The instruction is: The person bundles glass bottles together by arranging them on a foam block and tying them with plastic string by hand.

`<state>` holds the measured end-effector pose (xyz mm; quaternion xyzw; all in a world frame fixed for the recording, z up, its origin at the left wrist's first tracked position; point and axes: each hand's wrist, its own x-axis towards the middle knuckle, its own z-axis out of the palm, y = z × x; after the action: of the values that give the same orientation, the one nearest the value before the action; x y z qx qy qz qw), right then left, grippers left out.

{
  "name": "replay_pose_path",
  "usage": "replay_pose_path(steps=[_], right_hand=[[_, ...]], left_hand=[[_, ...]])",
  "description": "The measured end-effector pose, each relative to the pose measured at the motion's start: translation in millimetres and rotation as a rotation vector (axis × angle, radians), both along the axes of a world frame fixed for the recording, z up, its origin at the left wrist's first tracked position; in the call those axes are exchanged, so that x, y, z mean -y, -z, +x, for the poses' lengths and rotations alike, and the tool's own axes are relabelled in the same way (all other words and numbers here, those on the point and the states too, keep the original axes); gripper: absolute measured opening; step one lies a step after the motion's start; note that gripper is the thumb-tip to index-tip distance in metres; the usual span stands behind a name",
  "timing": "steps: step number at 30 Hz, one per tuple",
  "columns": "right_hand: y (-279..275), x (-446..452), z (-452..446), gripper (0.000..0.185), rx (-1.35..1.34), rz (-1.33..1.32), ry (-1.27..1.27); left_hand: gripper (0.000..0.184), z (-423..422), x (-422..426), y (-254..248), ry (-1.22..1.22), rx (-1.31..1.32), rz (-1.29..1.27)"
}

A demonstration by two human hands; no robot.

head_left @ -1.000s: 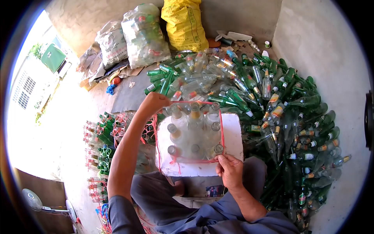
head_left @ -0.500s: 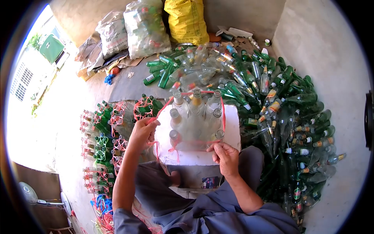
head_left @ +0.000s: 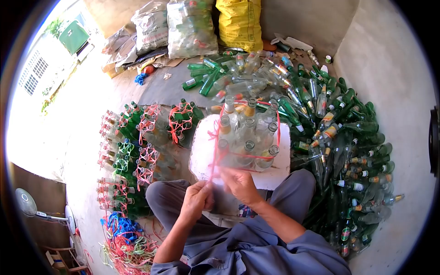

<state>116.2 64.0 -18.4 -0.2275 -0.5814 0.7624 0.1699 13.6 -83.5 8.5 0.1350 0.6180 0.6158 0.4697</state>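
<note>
A cluster of several clear glass bottles (head_left: 249, 135) stands upright on a white block (head_left: 201, 158) in front of me. Pink string (head_left: 213, 134) loops around their necks, and a strand runs from the left side of the cluster down toward my lap. My left hand (head_left: 197, 200) is closed on the lower part of that strand, below the block's near edge. Close beside it, my right hand (head_left: 241, 185) has its fingers drawn together at the strand. Its fingertips are smeared by motion.
Tied bundles of bottles (head_left: 146, 162) stand at my left, near a tangle of coloured string (head_left: 128, 247). Loose green and clear bottles (head_left: 341, 133) are heaped on the right and behind. Full sacks (head_left: 192, 30) line the back wall. A fan (head_left: 26, 202) stands lower left.
My left hand has moved down and right, away from the bundle's left side, drawing the string toward my lap. My right hand has moved left from the front right bottle. The view has shifted.
</note>
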Motion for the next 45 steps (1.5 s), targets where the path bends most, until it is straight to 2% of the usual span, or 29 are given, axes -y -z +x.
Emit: replay_pose_path(steps=[4, 7, 8, 11, 13, 15, 18, 19, 21, 24, 25, 31, 34, 39, 40, 43, 45], right_hand=[[-10.3, 6.6, -20.8, 0.031, -0.11, -0.156, -0.011], [-2.0, 11.7, -28.2, 0.028, -0.091, -0.303, 0.053], [-0.2, 12.5, -28.2, 0.027, -0.084, -0.274, 0.072], [-0.1, 14.7, -25.7, 0.025, -0.062, -0.158, 0.111], [-0.4, 13.0, -22.2, 0.025, -0.055, -0.037, 0.113], [-3.1, 10.3, -21.0, 0.025, -0.052, -0.049, 0.077], [-13.3, 11.9, -21.0, 0.025, -0.154, -0.087, 0.083], [-15.7, 14.3, -21.8, 0.025, -0.204, -0.105, 0.094], [-9.2, 14.6, -25.1, 0.025, -0.193, -0.05, 0.125], [-3.9, 16.1, -27.4, 0.024, -0.203, -0.012, 0.17], [-3.8, 17.5, -27.8, 0.024, -0.208, -0.008, 0.186], [-8.6, 19.2, -30.3, 0.022, -0.162, 0.349, 0.272], [3.0, 13.0, -25.0, 0.024, -0.099, 0.658, 0.198], [3.4, 12.7, -19.2, 0.023, -0.069, 0.608, 0.128], [0.4, 13.9, -19.8, 0.022, -0.061, 0.573, 0.119], [12.0, 9.3, -22.6, 0.022, -0.075, 0.639, 0.105], [16.4, 9.0, -21.5, 0.015, 0.007, 0.63, 0.039]], left_hand=[[0.03, 12.6, 14.4, 27.1, 0.043, 0.057, 0.052], [0.033, 16.1, 22.9, 25.1, 0.214, -0.051, -0.066], [0.029, 16.5, 27.6, 36.8, 0.196, -0.068, -0.056], [0.026, 16.3, 15.5, 19.4, -0.108, -0.169, 0.027], [0.034, 4.3, 4.7, -6.9, -0.106, -0.388, 0.055], [0.044, -15.5, -12.5, -16.4, -0.045, -0.989, 0.013], [0.053, -23.3, -54.9, -28.8, -0.105, -1.051, 0.124], [0.056, -24.8, -68.5, -35.7, -0.061, -0.981, 0.029], [0.052, -33.0, -89.6, -25.5, -0.075, -1.058, 0.03], [0.047, -41.2, -98.9, -19.0, 0.048, -0.857, -0.136], [0.044, -42.8, -100.8, -16.6, 0.041, -0.87, -0.138], [0.036, -44.7, -102.1, -9.5, 0.029, -0.854, -0.102], [0.037, -42.8, -102.7, -10.9, 0.034, -0.896, -0.148], [0.035, -43.2, -101.6, -11.1, 0.034, -0.956, -0.14], [0.033, -39.5, -101.3, -19.3, 0.044, -0.954, -0.207], [0.032, -33.2, -104.8, -15.2, -0.04, -1.206, -0.18], [0.029, -29.8, -107.6, -13.6, -0.04, -1.14, -0.21]])
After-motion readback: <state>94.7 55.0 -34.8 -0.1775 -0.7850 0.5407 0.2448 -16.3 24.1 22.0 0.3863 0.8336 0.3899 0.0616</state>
